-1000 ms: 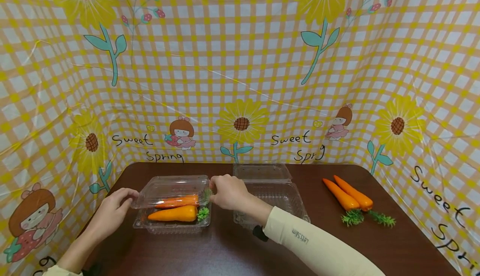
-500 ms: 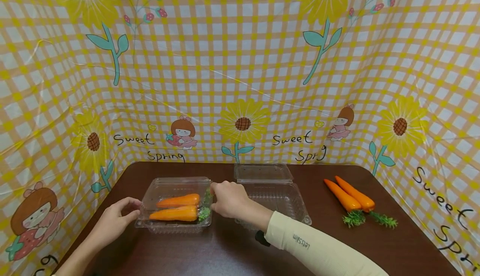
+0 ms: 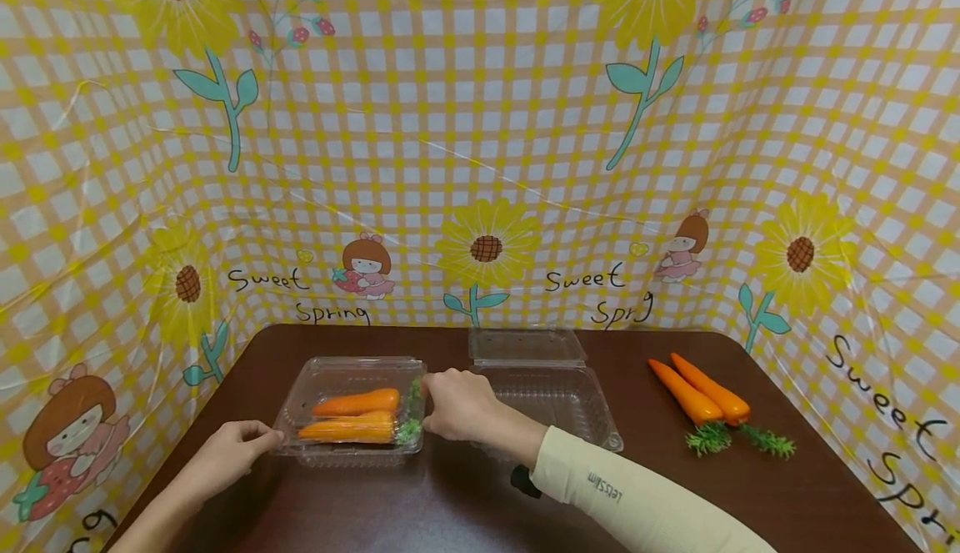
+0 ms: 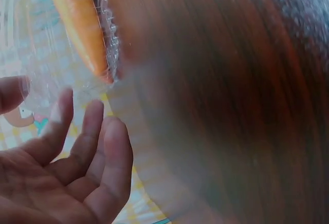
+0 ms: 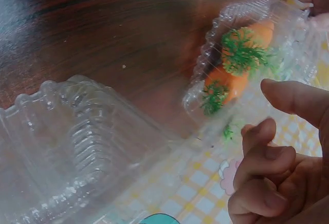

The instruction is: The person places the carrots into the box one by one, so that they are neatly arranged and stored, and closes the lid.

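Observation:
A clear plastic clamshell container [image 3: 352, 455] lies at the left of the table, its lid lowered over the base. Two orange carrots [image 3: 356, 404] with green tops [image 3: 408, 429] show through it, lying side by side. My left hand [image 3: 228, 457] pinches the lid's front left corner between thumb and fingers; its other fingers [image 4: 115, 147] are loosely bent. At the container's right side, my right hand [image 3: 461, 404] holds the lid edge, thumb and forefinger at the plastic and the remaining fingers [image 5: 259, 201] curled in. Glare and clear plastic partly hide the contact there.
A second clear clamshell [image 3: 555, 407] stands open in the middle, partly behind my right forearm. Two more carrots [image 3: 697, 394] with green leaves lie at the right of the brown table [image 3: 420, 511]. A checked, flower-printed cloth [image 3: 487, 136] hangs around the back and sides.
The lid of the left clamshell has come down over the carrots. My left hand has moved down and forward to its front corner; my right hand stays at the right side, slightly lower.

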The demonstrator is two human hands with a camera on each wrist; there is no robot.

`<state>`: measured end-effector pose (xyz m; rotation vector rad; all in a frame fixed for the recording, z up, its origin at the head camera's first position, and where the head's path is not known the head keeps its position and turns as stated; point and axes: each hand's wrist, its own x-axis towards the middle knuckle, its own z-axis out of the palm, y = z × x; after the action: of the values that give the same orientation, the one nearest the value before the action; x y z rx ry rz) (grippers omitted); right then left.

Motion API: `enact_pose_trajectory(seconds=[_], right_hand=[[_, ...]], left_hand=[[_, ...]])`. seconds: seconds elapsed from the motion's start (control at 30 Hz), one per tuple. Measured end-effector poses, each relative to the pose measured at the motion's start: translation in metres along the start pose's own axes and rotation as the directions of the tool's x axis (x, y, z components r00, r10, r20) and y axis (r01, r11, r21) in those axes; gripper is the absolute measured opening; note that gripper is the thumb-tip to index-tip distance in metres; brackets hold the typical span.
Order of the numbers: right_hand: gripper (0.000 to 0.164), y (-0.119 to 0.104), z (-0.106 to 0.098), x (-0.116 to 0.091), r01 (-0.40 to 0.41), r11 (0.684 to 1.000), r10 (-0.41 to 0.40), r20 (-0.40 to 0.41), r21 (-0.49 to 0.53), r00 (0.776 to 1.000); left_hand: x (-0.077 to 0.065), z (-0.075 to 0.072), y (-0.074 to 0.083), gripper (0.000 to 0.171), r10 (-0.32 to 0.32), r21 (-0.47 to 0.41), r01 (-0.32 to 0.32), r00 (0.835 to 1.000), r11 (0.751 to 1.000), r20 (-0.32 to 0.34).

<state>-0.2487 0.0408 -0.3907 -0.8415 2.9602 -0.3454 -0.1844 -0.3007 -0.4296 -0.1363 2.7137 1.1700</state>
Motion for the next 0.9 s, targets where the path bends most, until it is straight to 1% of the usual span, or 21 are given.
enact_pose_trajectory(seconds=[0.07, 0.1, 0.17, 0.27, 0.3, 0.4, 0.43, 0.53, 0.6, 0.67, 0.7, 0.8, 0.9], right_hand=[[0.036, -0.0001, -0.0012, -0.0007, -0.004, 1.0, 0.004, 0.013, 0.029, 1.0], [0.036, -0.0001, -0.0018, -0.0011, -0.007, 0.999, 0.006, 0.018, 0.045, 1.0], [0.034, 0.0001, -0.0028, -0.0019, -0.02, 0.996, 0.018, 0.024, 0.081, 1.0], [0.019, 0.0004, -0.0031, -0.0035, -0.039, 0.988, 0.033, 0.041, 0.152, 0.999], [0.021, 0.0008, -0.0029, -0.0036, -0.046, 0.983, 0.037, 0.049, 0.177, 0.998], [0.047, 0.0019, -0.0023, -0.0036, -0.057, 0.966, 0.035, 0.088, 0.254, 0.995], [0.052, 0.0022, -0.002, -0.0031, -0.058, 0.959, 0.03, 0.105, 0.278, 0.994], [0.055, 0.0029, -0.0022, -0.0012, -0.068, 0.94, 0.01, 0.173, 0.334, 0.985], [0.055, 0.0027, -0.0032, -0.0003, -0.076, 0.925, -0.01, 0.223, 0.371, 0.975], [0.054, 0.0019, -0.0053, -0.0004, -0.096, 0.908, -0.02, 0.271, 0.408, 0.962], [0.053, 0.0015, -0.0061, -0.0008, -0.112, 0.894, -0.021, 0.29, 0.434, 0.957], [0.049, 0.0005, -0.0077, -0.0023, -0.178, 0.844, -0.007, 0.341, 0.507, 0.94], [0.044, 0.0006, -0.0066, -0.0033, -0.232, 0.797, 0.007, 0.376, 0.557, 0.927]], left_hand=[[0.0007, -0.0003, -0.0018, 0.044, -0.029, -0.056, 0.031, 0.999, 0.998, 0.042], [0.0009, -0.0002, -0.0027, 0.044, -0.041, -0.082, 0.046, 0.998, 0.996, 0.053], [0.0014, -0.0002, -0.004, 0.045, -0.046, -0.116, 0.054, 0.996, 0.992, 0.071], [0.0026, 0.0003, -0.0053, 0.045, -0.049, -0.169, 0.064, 0.995, 0.984, 0.088], [0.0029, 0.0004, -0.0055, 0.045, -0.048, -0.189, 0.066, 0.994, 0.98, 0.097], [0.0038, 0.0003, -0.0061, 0.045, -0.045, -0.237, 0.071, 0.993, 0.969, 0.112], [0.0037, 0.0, -0.0064, 0.046, -0.037, -0.248, 0.066, 0.992, 0.966, 0.12], [0.003, -0.0009, -0.0066, 0.043, -0.02, -0.276, 0.059, 0.99, 0.959, 0.14], [0.0025, -0.0016, -0.0062, 0.042, -0.011, -0.287, 0.055, 0.988, 0.956, 0.154], [0.0024, -0.0024, -0.0058, 0.04, -0.005, -0.3, 0.055, 0.986, 0.952, 0.166], [0.0026, -0.0027, -0.0057, 0.04, -0.004, -0.306, 0.057, 0.985, 0.95, 0.171], [0.0035, -0.003, -0.0066, 0.04, 0.0, -0.318, 0.062, 0.982, 0.946, 0.19], [0.0046, -0.0029, -0.0089, 0.04, 0.001, -0.329, 0.07, 0.978, 0.942, 0.209]])
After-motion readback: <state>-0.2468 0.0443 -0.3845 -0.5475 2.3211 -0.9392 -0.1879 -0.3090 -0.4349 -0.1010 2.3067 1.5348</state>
